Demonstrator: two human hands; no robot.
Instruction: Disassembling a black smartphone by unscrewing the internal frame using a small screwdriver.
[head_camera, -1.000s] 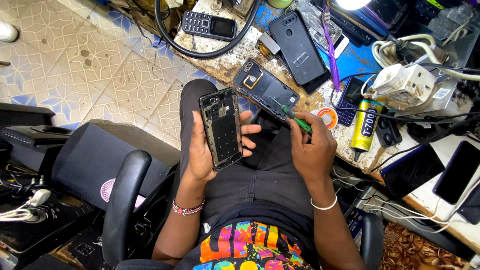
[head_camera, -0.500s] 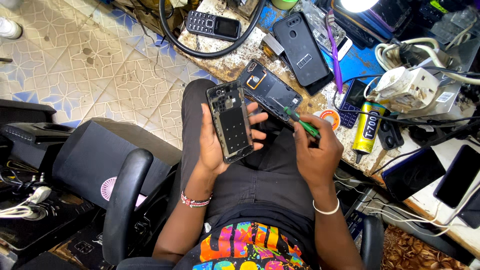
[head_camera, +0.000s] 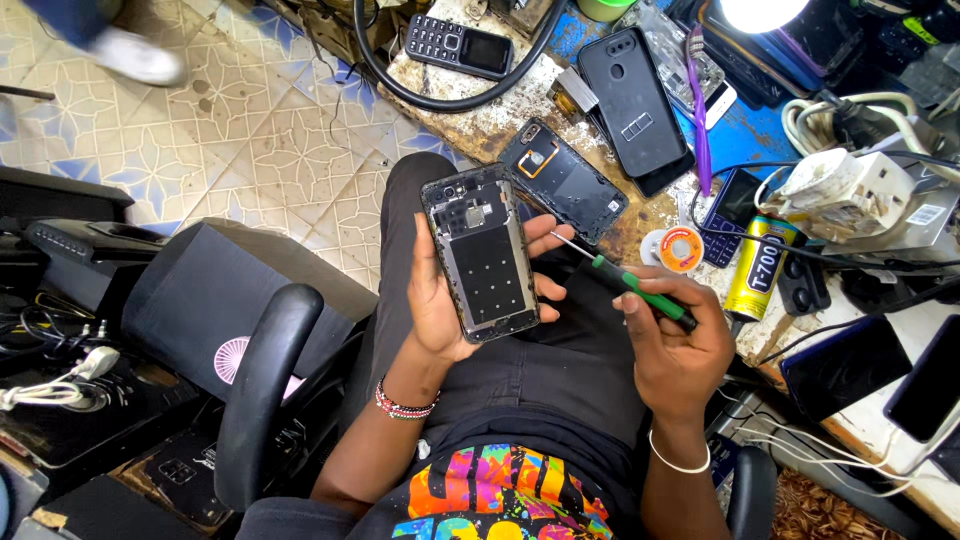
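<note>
1. Your left hand (head_camera: 445, 300) is wrapped around an opened phone (head_camera: 481, 252) with its back cover off. The palm is behind it and the fingertips curl round its right edge, so it's clamped firmly. The phone sits upright over your lap, insides facing you, just off the near edge of the surface (head_camera: 490, 120).
2. Your right hand (head_camera: 680, 345) is closed on a green-handled screwdriver (head_camera: 625, 282). The thin metal tip points up-left toward the phone's right side, near your left fingertips. Can't tell if it actually touches anything.
3. So the two hands are apart, each gripping its own thing, with the screwdriver shaft bridging most of the gap.
4. Beaded bracelet (head_camera: 403, 404) on your left wrist, thin white bangle (head_camera: 680, 462) on the right.
5. Just beyond the phone, at the near edge of the surface, lies a black back cover (head_camera: 565, 180), inner side up.
6. Further in there's a black smartphone (head_camera: 633, 100) lying back side up, with a purple stick-like tool (head_camera: 699, 110) just beside it on the right.
7. Near the right hand sit a small reel (head_camera: 678, 247) and a yellow glue tube (head_camera: 760, 267).
8. Toward the far edge, a keypad phone (head_camera: 458, 45) lies inside a loop of black cable (head_camera: 440, 95).
9. A black chair armrest (head_camera: 262, 385) is at your left.
</note>
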